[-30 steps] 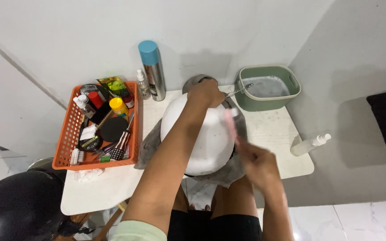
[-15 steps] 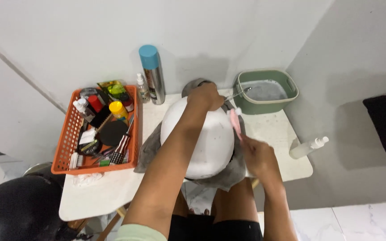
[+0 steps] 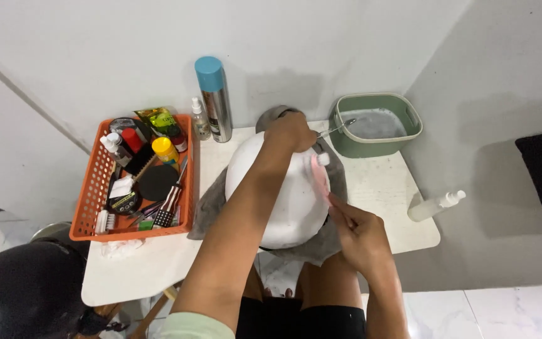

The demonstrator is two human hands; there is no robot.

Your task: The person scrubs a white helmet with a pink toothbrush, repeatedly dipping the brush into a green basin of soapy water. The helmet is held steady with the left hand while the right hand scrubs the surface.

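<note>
A white helmet (image 3: 286, 194) lies on a grey cloth (image 3: 211, 204) on a small white table (image 3: 384, 188). My left hand (image 3: 291, 132) presses on the far top of the helmet, fingers curled over it. My right hand (image 3: 360, 233) grips a pink toothbrush (image 3: 320, 176) by its handle, and the brush head touches the helmet's right side near my left hand.
An orange basket (image 3: 89, 207) with bottles, brushes and a round black lid stands on the left. A tall spray can (image 3: 214, 97) and a small bottle (image 3: 200, 119) stand by the wall. A green tub (image 3: 376, 125) of water sits at back right, a clear spray bottle (image 3: 434, 204) lies at right, a black helmet (image 3: 23, 292) at bottom left.
My right hand has slid the pink toothbrush along the helmet's right side, first back toward me, then forward again. My left hand stays on the helmet's top.
</note>
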